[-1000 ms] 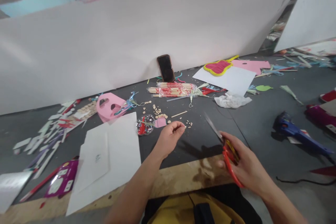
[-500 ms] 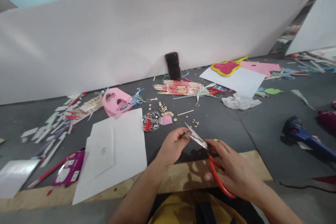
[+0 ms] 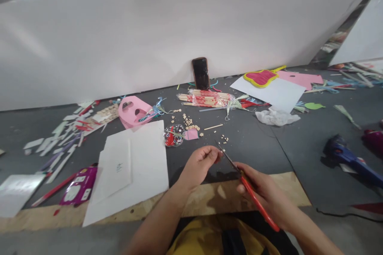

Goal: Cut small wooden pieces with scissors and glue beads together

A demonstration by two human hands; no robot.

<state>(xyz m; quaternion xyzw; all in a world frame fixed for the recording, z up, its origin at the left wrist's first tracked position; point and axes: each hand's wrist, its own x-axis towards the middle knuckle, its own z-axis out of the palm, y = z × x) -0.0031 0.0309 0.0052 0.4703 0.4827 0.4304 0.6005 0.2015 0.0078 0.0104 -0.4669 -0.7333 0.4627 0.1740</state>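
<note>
Red-handled scissors (image 3: 249, 190) sit in the person's right hand (image 3: 265, 189), whose fingers are wrapped around the handles near the front edge of a dark grey table (image 3: 254, 153). The narrow metal blades lie close together and point up and to the left, their tips just beside the fingertips of the left hand (image 3: 199, 166). That hand is narrowed to a pinch, thumb and forefinger drawn together; whether a tiny piece is held between them, I cannot tell. Just beyond the hands lie small pale pieces (image 3: 225, 139), scattered loosely, and a thin wooden stick (image 3: 213, 126). To the left of these is a clear round container (image 3: 174, 135) of mixed beads, with a pink square (image 3: 192, 134) next to it. Farther back, a bundle of sticks (image 3: 206, 98) in clear wrapping lies before a dark phone (image 3: 201, 73) leaning against a white board (image 3: 143, 40). White sheets (image 3: 149, 163) lie left of the left hand; a blue tool (image 3: 348, 157) rests far right.
</note>
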